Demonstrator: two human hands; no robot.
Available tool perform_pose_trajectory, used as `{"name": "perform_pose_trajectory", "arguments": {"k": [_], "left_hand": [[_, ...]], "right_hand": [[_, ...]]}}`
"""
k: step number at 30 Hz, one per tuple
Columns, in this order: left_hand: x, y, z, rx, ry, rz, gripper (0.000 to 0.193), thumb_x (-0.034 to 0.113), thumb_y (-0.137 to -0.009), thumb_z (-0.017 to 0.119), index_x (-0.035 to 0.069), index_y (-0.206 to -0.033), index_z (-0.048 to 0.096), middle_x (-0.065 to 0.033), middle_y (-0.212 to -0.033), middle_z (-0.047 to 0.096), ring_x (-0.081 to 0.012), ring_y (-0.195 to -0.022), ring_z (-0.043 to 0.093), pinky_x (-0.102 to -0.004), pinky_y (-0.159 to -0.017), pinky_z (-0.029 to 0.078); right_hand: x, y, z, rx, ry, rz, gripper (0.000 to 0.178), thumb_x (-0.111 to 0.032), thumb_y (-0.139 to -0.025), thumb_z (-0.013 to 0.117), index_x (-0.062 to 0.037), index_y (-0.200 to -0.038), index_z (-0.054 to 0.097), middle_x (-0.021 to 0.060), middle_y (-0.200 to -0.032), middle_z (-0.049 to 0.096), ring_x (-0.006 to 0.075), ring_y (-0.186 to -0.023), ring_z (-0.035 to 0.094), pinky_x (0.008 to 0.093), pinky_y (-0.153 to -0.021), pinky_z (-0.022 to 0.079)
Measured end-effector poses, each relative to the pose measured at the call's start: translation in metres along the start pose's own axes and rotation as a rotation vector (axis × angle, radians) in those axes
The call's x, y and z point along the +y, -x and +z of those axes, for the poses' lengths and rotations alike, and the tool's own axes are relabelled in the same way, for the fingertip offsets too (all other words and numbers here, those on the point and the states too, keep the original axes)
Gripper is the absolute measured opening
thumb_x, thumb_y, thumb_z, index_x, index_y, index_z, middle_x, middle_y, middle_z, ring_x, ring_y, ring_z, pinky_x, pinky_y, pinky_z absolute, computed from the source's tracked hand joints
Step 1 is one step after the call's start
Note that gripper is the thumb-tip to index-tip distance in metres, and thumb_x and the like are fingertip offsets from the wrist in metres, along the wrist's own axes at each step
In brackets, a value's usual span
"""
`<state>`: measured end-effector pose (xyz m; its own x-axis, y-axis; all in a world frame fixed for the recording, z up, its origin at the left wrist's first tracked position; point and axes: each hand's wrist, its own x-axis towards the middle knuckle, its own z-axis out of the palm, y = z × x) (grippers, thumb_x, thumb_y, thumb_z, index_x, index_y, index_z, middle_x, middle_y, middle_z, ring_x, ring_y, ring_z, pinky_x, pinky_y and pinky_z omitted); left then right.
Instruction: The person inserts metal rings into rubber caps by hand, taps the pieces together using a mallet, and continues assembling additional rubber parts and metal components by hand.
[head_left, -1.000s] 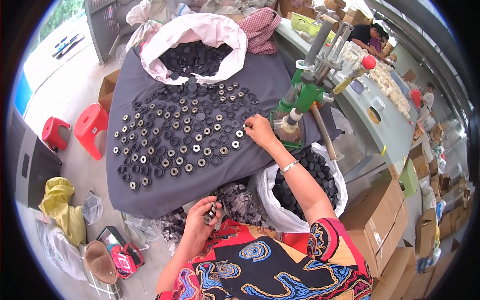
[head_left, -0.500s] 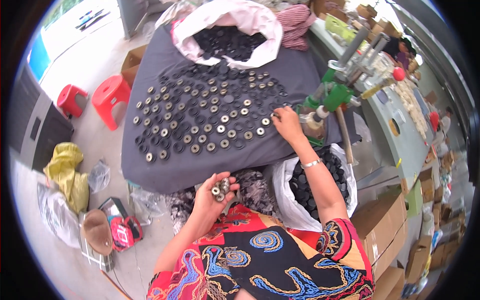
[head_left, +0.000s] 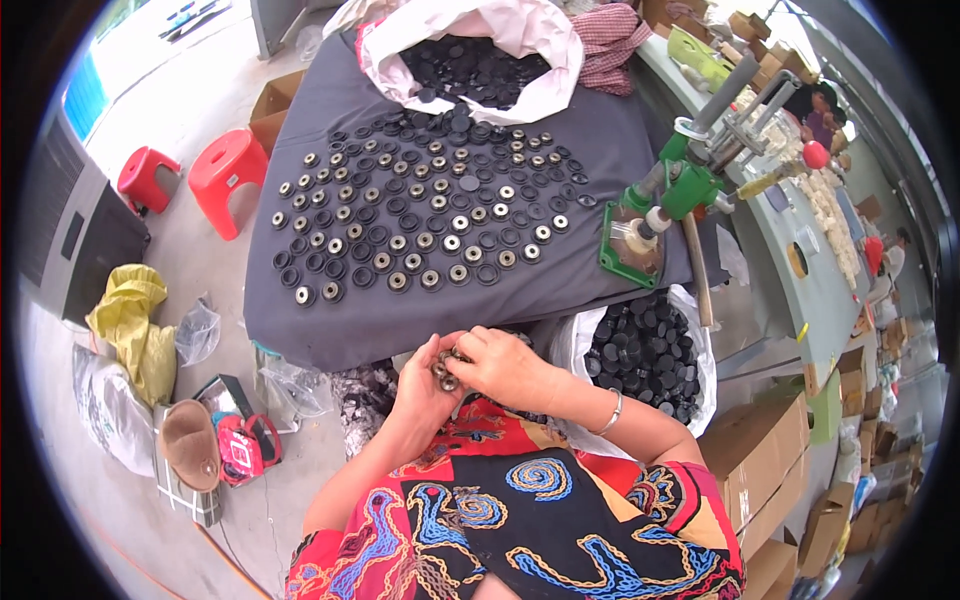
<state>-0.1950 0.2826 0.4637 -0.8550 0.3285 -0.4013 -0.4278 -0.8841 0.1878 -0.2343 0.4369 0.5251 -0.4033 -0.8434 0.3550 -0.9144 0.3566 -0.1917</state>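
Metal rings (head_left: 449,382) cupped in my L hand (head_left: 422,390); R hand (head_left: 508,372) now back w/ it, grip unclear; black pcs (head_left: 469,183) left of press (head_left: 690,190) untouched.

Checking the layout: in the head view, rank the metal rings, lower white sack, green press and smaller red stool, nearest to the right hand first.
1. Metal rings: in the left hand, at the right hand.
2. Lower white sack: close on the right.
3. Green press: ahead, on the right.
4. Smaller red stool: far left.
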Motion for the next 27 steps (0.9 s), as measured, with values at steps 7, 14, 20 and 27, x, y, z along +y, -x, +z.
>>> {"name": "perform_pose_trajectory", "arguments": {"k": [7, 14, 20, 27], "left_hand": [[-0.002, 0.003, 0.006, 0.059, -0.065, -0.002, 0.032, 0.028, -0.099, 0.041, 0.004, -0.110, 0.059, -0.0054, -0.101, 0.065, -0.0191, -0.093, 0.063, -0.0352, -0.083, 0.052], [0.000, 0.000, -0.002, -0.024, 0.021, -0.028, 0.034, 0.028, -0.100, 0.041, 0.001, -0.110, 0.058, -0.0121, -0.102, 0.064, -0.0260, -0.094, 0.064, -0.0401, -0.081, 0.055], [0.006, 0.009, 0.012, 0.074, -0.061, 0.002, 0.035, 0.025, -0.099, 0.042, -0.004, -0.112, 0.055, -0.0222, -0.103, 0.061, -0.0396, -0.097, 0.063, -0.0435, -0.083, 0.057], [0.013, 0.017, 0.009, 0.105, -0.090, 0.059, 0.033, 0.025, -0.099, 0.044, -0.003, -0.112, 0.055, -0.0210, -0.101, 0.062, -0.0372, -0.093, 0.065, -0.0417, -0.078, 0.059]], "right_hand": [[-0.001, 0.002, 0.001, -0.017, 0.105, -0.066, 0.022, -0.012, -0.070, 0.059, 0.0019, -0.086, 0.060, 0.0123, -0.094, 0.057, 0.0251, -0.090, 0.057, 0.0320, -0.075, 0.052], [0.013, 0.000, -0.009, -0.023, -0.109, 0.074, 0.022, -0.010, -0.066, 0.065, 0.0001, -0.085, 0.060, 0.0123, -0.088, 0.058, 0.0277, -0.084, 0.058, 0.0349, -0.071, 0.052], [0.124, -0.018, -0.052, 0.363, -0.083, 0.545, 0.012, -0.009, -0.072, 0.066, -0.0022, -0.082, 0.063, 0.0141, -0.079, 0.061, 0.0306, -0.074, 0.061, 0.0395, -0.067, 0.051], [0.199, -0.022, -0.045, 0.086, 0.119, 0.761, 0.021, -0.013, -0.072, 0.067, -0.0063, -0.093, 0.070, 0.0168, -0.094, 0.065, 0.0342, -0.090, 0.064, 0.0420, -0.081, 0.051]]}}
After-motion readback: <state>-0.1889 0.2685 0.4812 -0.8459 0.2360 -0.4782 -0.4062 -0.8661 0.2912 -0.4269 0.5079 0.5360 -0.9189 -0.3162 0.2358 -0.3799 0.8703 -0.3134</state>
